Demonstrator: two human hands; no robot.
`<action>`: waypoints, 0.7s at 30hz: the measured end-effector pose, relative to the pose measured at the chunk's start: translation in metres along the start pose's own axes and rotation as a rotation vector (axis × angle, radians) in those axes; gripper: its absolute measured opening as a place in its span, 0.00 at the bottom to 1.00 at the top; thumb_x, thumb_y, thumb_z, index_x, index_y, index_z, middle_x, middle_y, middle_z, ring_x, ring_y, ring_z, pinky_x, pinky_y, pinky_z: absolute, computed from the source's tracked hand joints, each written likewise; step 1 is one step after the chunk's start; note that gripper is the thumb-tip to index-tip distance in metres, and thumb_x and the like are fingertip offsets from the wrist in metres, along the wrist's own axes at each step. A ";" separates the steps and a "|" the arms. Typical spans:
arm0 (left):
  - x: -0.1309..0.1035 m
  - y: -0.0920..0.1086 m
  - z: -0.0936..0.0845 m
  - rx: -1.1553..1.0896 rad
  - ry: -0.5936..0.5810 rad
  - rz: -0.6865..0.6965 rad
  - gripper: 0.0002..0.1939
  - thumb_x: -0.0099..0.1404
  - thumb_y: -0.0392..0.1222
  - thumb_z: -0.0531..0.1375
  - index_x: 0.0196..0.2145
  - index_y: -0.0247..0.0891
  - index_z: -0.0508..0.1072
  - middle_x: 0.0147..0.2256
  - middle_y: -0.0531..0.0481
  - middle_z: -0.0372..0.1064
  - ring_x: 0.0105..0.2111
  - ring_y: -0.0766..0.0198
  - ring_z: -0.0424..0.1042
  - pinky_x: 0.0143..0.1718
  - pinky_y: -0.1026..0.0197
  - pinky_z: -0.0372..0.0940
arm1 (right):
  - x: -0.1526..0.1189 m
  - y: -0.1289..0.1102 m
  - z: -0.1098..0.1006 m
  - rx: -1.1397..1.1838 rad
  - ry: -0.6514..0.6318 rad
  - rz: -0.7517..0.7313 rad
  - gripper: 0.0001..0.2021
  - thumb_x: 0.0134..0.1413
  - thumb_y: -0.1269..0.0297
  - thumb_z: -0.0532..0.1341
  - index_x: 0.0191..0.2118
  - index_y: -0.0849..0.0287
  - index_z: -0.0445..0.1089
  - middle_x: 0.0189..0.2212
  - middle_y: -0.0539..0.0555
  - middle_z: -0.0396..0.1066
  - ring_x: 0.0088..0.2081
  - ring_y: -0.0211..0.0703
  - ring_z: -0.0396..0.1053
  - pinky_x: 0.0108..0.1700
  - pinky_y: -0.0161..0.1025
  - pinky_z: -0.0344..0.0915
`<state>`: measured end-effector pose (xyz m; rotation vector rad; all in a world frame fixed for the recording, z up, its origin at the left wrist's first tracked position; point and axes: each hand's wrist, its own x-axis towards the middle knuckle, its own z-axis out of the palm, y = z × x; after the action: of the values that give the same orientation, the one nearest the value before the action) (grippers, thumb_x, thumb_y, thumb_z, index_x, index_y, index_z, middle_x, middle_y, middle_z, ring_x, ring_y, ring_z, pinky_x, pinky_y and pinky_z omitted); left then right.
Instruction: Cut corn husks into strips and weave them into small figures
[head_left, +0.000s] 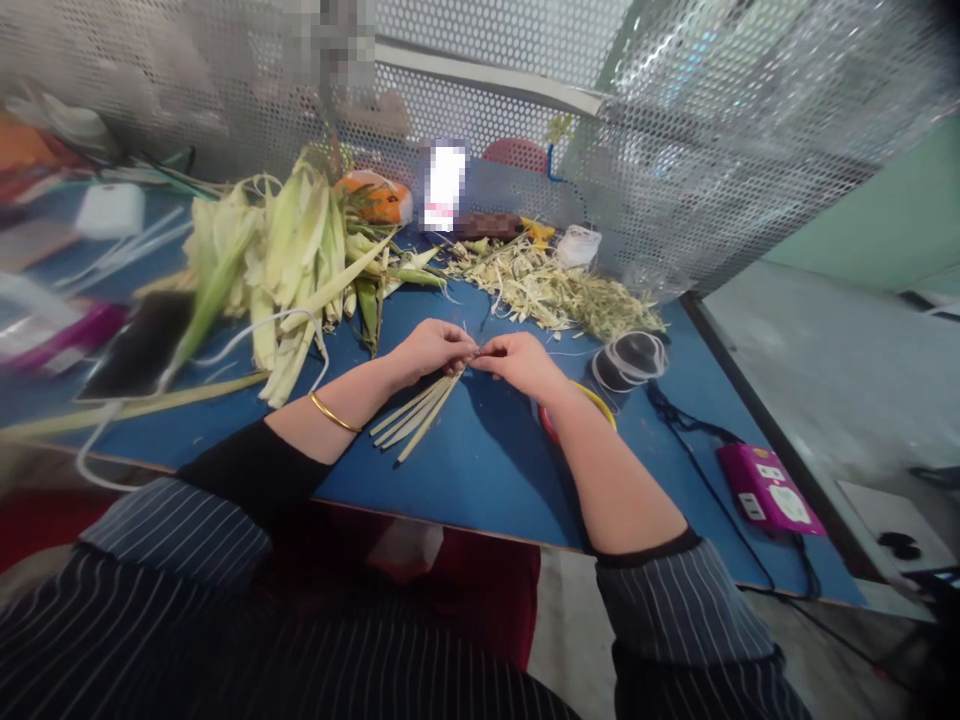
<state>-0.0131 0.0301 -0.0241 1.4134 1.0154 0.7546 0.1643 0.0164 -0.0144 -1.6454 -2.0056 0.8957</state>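
Several narrow pale-green strips [420,412] fan out over the blue table [487,480], their upper ends gathered between my fingers. My left hand [435,350], with a gold bangle on its wrist, pinches that bunched end. Close against it, my right hand [517,362] is closed too, fingertips meeting the left ones at the tip of the bunch; what it pinches is too small to make out. A thin thread runs from near my right hand toward a dark spool wrapped in white cord [630,362]. Yellow and red rings [596,400] lie partly under my right forearm.
Corn husks [292,250] are heaped at the back left, shredded husk pieces [540,285] at the back right. A dark phone [139,345] with a white cable lies left. A bright screen [444,185] stands at the back. A magenta power strip [772,490] sits right.
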 end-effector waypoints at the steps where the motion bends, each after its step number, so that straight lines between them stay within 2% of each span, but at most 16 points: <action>1: 0.000 0.000 0.000 0.004 0.002 0.005 0.07 0.57 0.37 0.63 0.24 0.30 0.74 0.17 0.53 0.65 0.18 0.74 0.63 0.21 0.69 0.58 | 0.000 0.000 0.002 -0.028 0.006 0.011 0.14 0.46 0.54 0.63 0.28 0.61 0.75 0.15 0.47 0.66 0.18 0.33 0.58 0.22 0.33 0.52; 4: 0.002 -0.002 0.000 0.001 0.041 0.000 0.07 0.56 0.39 0.64 0.25 0.30 0.75 0.17 0.53 0.65 0.17 0.73 0.62 0.21 0.68 0.58 | 0.000 -0.003 0.004 -0.072 0.022 0.032 0.11 0.47 0.58 0.61 0.26 0.61 0.74 0.14 0.47 0.64 0.17 0.32 0.57 0.22 0.33 0.51; 9: 0.002 -0.001 0.001 -0.035 0.091 -0.066 0.06 0.54 0.37 0.65 0.28 0.30 0.77 0.17 0.52 0.67 0.18 0.72 0.64 0.20 0.67 0.58 | -0.001 -0.005 -0.003 0.011 0.061 0.040 0.09 0.48 0.61 0.59 0.27 0.61 0.72 0.14 0.46 0.63 0.17 0.32 0.57 0.22 0.32 0.52; 16: 0.002 -0.001 -0.002 -0.014 0.069 -0.066 0.05 0.50 0.33 0.65 0.28 0.31 0.77 0.19 0.51 0.69 0.19 0.71 0.65 0.20 0.67 0.58 | -0.005 -0.003 -0.005 0.076 -0.120 -0.078 0.06 0.46 0.64 0.59 0.25 0.60 0.70 0.19 0.47 0.67 0.21 0.33 0.63 0.24 0.31 0.56; 18: 0.002 -0.001 -0.002 -0.007 0.082 -0.061 0.05 0.49 0.33 0.65 0.28 0.31 0.76 0.20 0.51 0.69 0.19 0.71 0.65 0.20 0.67 0.58 | -0.003 -0.004 -0.004 0.122 -0.072 -0.090 0.06 0.48 0.64 0.59 0.27 0.60 0.69 0.21 0.48 0.68 0.23 0.34 0.66 0.25 0.31 0.59; 21: 0.002 -0.001 -0.002 0.010 0.090 -0.037 0.06 0.49 0.34 0.66 0.28 0.32 0.75 0.21 0.52 0.69 0.19 0.71 0.65 0.20 0.67 0.58 | 0.003 -0.001 0.003 0.280 0.120 -0.102 0.06 0.51 0.66 0.57 0.36 0.60 0.67 0.28 0.50 0.72 0.27 0.35 0.71 0.32 0.34 0.66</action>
<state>-0.0137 0.0328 -0.0255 1.3760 1.1136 0.7928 0.1611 0.0189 -0.0166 -1.3970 -1.7751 0.9663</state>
